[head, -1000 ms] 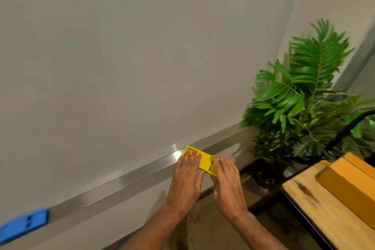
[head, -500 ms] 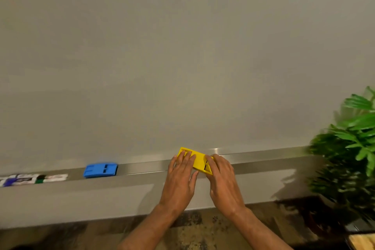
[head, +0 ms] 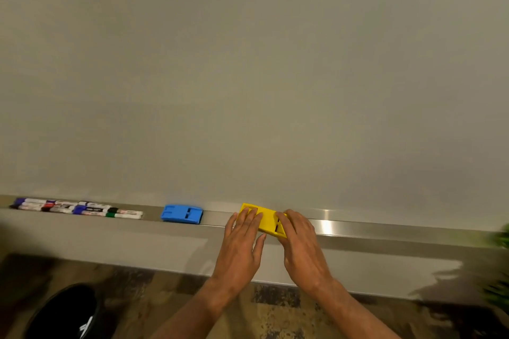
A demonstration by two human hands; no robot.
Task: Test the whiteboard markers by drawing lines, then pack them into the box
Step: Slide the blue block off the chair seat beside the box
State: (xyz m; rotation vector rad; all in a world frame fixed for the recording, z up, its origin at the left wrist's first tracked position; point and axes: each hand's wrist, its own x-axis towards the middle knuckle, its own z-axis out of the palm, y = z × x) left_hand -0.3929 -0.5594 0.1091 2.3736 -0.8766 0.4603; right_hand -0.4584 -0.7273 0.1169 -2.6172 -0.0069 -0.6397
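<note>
Yellow box (head: 265,221) sat on the metal tray (head: 385,228) under the whiteboard (head: 248,77). I had my left hand (head: 239,248) flat on its left end, fingers straight, and my right hand (head: 301,245) over its right end, gripping or resting, I couldn't tell. Markers (head: 77,208) lay bunched far left on the tray, a blue block (head: 181,213) between them and the box.

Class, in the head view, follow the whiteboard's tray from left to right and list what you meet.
whiteboard markers → blue slotted piece → left hand → yellow slotted piece → right hand → blurred green leaves at the frame's edge
</note>
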